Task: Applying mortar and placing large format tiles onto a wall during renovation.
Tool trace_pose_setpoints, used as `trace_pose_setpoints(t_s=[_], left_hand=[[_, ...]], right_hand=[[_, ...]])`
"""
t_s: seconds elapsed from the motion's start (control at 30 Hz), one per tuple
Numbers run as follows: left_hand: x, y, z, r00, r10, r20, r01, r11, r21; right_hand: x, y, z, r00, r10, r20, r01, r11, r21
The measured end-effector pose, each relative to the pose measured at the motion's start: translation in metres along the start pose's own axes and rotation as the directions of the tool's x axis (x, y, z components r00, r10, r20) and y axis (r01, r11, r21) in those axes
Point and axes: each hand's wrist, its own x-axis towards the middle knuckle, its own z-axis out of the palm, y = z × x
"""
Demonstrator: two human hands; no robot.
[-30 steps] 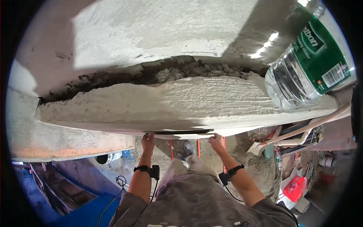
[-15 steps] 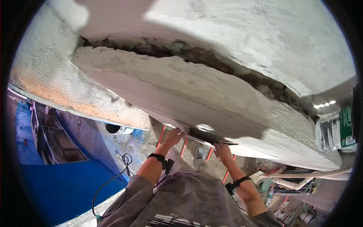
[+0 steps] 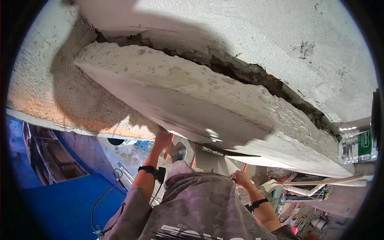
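Observation:
A long pale plastered ledge (image 3: 168, 92) spans the view, with a rough dark gap (image 3: 216, 68) along its back edge. My left hand (image 3: 161, 141) is at the ledge's underside near its left part, its fingers hidden. Below the ledge, a grey flat board (image 3: 212, 162) hangs at a slant. My right hand (image 3: 240, 178) is closed by the board's lower right side; what its fingers grip is unclear.
Red rails (image 3: 169, 148) stand below. A white bucket (image 3: 127, 142) and blue surface (image 3: 68, 200) are at left. A large water bottle (image 3: 358, 146) is at the right end, with pale pipes (image 3: 308, 188) and clutter beneath.
The view has turned from half a second ago. My left hand has moved left along the underside; my right hand has dropped from the ledge's front edge. A grey board now shows between them.

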Motion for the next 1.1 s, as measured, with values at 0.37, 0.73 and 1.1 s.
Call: trace_pose_setpoints(t_s=[0.37, 0.73, 1.1], left_hand=[[0.063, 0.013, -0.075, 0.912, -0.208, -0.354, -0.045, 0.806, -0.59], [0.06, 0.01, -0.064, 0.911, -0.177, -0.374, 0.046, 0.941, -0.334], [0.064, -0.012, -0.049, 0.847, -0.145, -0.511, -0.095, 0.905, -0.414]], right_hand=[[0.079, -0.005, -0.041, 0.957, 0.257, -0.136, -0.201, 0.923, 0.329], [0.181, -0.032, -0.027, 0.986, 0.149, -0.069, -0.089, 0.837, 0.539], [0.176, -0.067, -0.038, 0.938, 0.321, -0.134, -0.177, 0.771, 0.612]])
